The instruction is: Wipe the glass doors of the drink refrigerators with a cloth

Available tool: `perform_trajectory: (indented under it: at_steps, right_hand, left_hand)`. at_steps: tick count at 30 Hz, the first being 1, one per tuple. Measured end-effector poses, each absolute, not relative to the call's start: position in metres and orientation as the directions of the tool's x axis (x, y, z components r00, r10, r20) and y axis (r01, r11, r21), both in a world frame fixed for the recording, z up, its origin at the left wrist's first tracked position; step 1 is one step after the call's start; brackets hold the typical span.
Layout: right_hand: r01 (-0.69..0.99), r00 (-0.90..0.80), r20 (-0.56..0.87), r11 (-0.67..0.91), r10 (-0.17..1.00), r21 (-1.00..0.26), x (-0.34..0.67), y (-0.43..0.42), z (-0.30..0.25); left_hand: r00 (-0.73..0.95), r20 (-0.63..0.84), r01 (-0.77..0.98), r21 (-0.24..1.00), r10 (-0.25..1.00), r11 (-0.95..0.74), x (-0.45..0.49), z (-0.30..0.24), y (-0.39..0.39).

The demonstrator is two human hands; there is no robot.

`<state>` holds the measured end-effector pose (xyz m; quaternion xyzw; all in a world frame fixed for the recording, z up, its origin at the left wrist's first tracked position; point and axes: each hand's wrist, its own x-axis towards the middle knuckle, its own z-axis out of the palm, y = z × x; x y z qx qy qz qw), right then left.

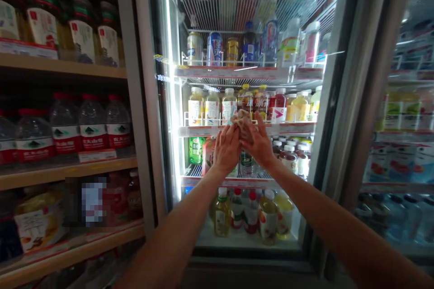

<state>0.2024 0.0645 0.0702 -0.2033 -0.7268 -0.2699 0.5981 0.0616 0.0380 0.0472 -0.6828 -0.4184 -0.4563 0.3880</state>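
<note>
Forearms [196, 212], hands [228, 148] loosely curled, holding crumpled cloth [243, 123]

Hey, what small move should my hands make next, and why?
Probably slide the cloth a little sideways across the glass door: your left hand and right hand are both on it, apparently pressing it against the glass, and it covers only a small patch.

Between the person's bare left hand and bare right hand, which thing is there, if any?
In the head view, what looks like a crumpled, pale-brown cloth is between the bare left hand and bare right hand; both touch it.
</note>
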Motion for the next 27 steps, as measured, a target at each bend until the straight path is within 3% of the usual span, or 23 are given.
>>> perform_trajectory:
  at_steps: [4,8,12,17,21,24,27]
  right_hand:
    - [0.661,-0.302,0.950,0.701,-0.077,0.267,0.222,0.064,0.069]
    - [0.726,-0.436,0.900,0.586,-0.015,0.361,0.224,0.059,0.069]
    - [0.718,-0.474,0.880,0.568,-0.026,0.403,0.229,0.062,0.072]
    - [0.865,-0.241,0.969,0.441,-0.051,0.238,0.260,0.078,0.092]
    - [0.928,-0.152,0.988,0.343,-0.005,0.144,0.286,0.088,0.124]
    - [0.951,-0.014,1.000,0.308,0.003,0.012,0.302,0.094,0.149]
    - [0.952,0.061,0.998,0.299,0.029,-0.067,0.303,0.098,0.163]
  left_hand:
    - [0.179,0.966,0.927,-0.103,0.185,-0.361,0.066,0.054,0.033]
    - [0.128,0.983,0.903,-0.059,0.134,-0.425,0.072,0.072,0.034]
    - [0.172,0.982,0.859,-0.111,0.078,-0.500,0.088,0.081,0.047]
    - [0.293,0.955,0.869,-0.248,0.042,-0.428,0.096,0.076,0.061]
    - [0.417,0.909,0.846,-0.379,0.022,-0.374,0.034,0.103,0.061]
    - [0.231,0.973,0.928,-0.220,0.002,-0.302,-0.036,0.143,0.054]
    - [-0.146,0.984,0.971,0.123,-0.106,-0.203,-0.054,0.172,0.051]
